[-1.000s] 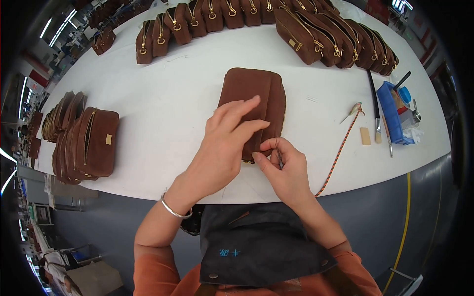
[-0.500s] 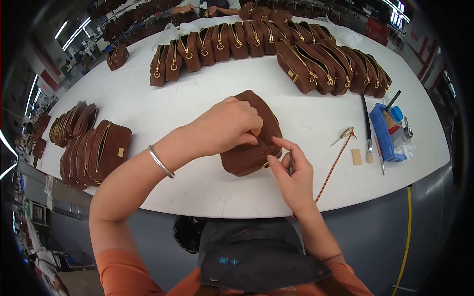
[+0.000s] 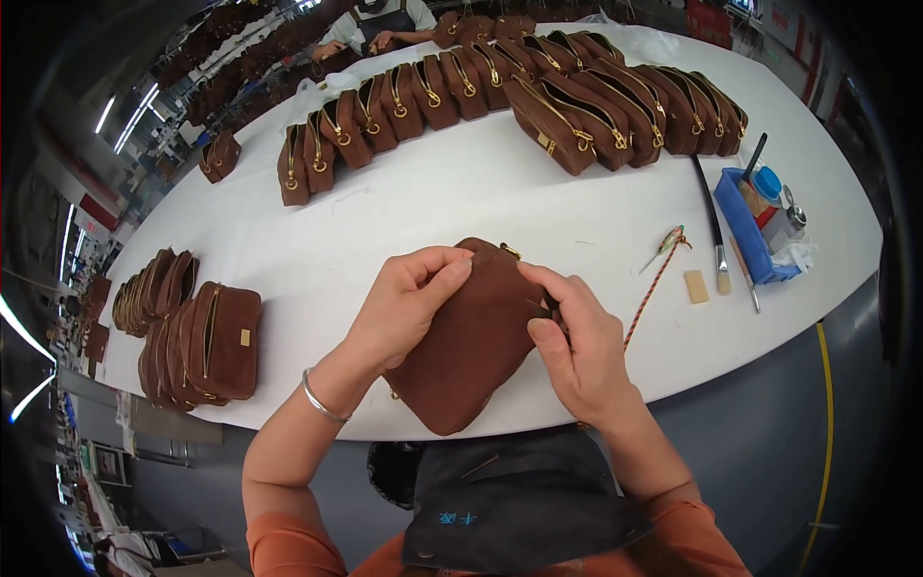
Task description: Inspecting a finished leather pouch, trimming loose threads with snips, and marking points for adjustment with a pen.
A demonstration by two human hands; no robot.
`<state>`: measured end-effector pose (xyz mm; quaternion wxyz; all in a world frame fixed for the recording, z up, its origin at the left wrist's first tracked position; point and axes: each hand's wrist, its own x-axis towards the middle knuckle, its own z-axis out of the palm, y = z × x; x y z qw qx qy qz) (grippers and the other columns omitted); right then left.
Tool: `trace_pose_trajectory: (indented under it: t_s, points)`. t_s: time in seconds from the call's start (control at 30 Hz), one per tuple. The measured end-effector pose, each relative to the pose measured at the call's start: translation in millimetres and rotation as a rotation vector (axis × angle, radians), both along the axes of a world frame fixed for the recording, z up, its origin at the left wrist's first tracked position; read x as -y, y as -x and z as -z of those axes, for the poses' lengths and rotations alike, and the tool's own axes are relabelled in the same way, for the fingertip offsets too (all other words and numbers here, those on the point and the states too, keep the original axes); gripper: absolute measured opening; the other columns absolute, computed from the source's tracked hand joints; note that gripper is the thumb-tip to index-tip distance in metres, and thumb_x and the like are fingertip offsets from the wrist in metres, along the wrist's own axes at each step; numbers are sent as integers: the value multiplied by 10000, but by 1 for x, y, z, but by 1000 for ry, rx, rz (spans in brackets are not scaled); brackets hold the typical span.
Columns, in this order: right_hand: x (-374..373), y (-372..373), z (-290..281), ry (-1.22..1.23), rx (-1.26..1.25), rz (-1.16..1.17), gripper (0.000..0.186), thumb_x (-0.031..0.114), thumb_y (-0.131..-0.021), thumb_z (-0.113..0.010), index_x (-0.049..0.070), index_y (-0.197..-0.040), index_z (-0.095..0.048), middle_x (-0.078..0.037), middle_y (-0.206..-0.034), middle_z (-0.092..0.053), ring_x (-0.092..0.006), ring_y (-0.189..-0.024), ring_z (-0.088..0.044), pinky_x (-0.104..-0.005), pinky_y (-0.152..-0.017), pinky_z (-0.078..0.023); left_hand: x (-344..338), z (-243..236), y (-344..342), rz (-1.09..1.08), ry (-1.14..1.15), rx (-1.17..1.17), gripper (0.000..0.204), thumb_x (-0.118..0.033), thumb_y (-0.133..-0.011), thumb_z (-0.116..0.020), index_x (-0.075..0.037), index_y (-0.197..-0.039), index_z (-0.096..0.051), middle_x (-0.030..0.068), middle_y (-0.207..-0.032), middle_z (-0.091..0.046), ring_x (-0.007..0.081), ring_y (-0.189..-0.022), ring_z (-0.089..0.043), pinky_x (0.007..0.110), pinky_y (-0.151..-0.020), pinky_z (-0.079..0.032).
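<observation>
Between my hands is a brown pouch (image 3: pixel 466 341), tilted so one corner points toward me, with a gold zipper fitting (image 3: pixel 510 251) at its far end. My left hand (image 3: pixel 409 303) is closed, thumb and fingers pinching the pouch near its far left edge. My right hand (image 3: pixel 582 351) is curled at the pouch's right edge, forefinger on the far corner and thumb bent inward. A small dark tool (image 3: pixel 550 308) sits within that right hand; its kind is mostly hidden by the fingers.
Rows of brown pouches (image 3: pixel 437 91) with gold zippers line the far side. More pouches (image 3: pixel 226 341) stand at left. At right lie a pointed tool (image 3: pixel 663 248) with striped cord, a tan block (image 3: pixel 696 287), a brush (image 3: pixel 719 255) and a blue bin (image 3: pixel 745 231). A person (image 3: pixel 375 34) sits opposite.
The pouch has been turned and drawn nearer to me, its broad side now up. My left hand has moved from across its top to its left edge. The view has shifted slightly.
</observation>
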<state>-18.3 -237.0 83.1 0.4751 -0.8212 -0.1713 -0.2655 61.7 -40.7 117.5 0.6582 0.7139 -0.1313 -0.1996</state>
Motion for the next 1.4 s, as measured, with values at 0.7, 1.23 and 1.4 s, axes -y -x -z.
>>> trace_pose_trajectory:
  t_s: [0.7, 1.23, 1.4]
  points:
    - [37, -21, -23, 384, 92, -197, 343, 113, -798, -702, 161, -1136, -663, -20, -750, -565, -187, -620, -591, -319, -486, -442, 2, -23, 1, 328, -343, 271, 228, -194, -996, -552, 10, -1016, -651, -38, -847, -605, 31, -797, -492, 208, -726, -436]
    - [39, -25, -16, 350, 117, -230, 315, 102, -812, -693, 201, -1110, -712, -8, -699, -539, -159, -572, -553, -305, -462, -418, 4, -18, -5, 401, -335, 265, 221, -196, -995, -551, -5, -976, -661, -28, -824, -598, 40, -774, -476, 214, -715, -423]
    - [38, -23, -16, 458, 137, -197, 313, 93, -813, -678, 200, -1104, -723, -12, -732, -532, -161, -569, -544, -304, -461, -422, 3, -15, -6, 413, -337, 268, 231, -204, -997, -551, -2, -970, -658, -30, -815, -603, 41, -777, -483, 215, -734, -431]
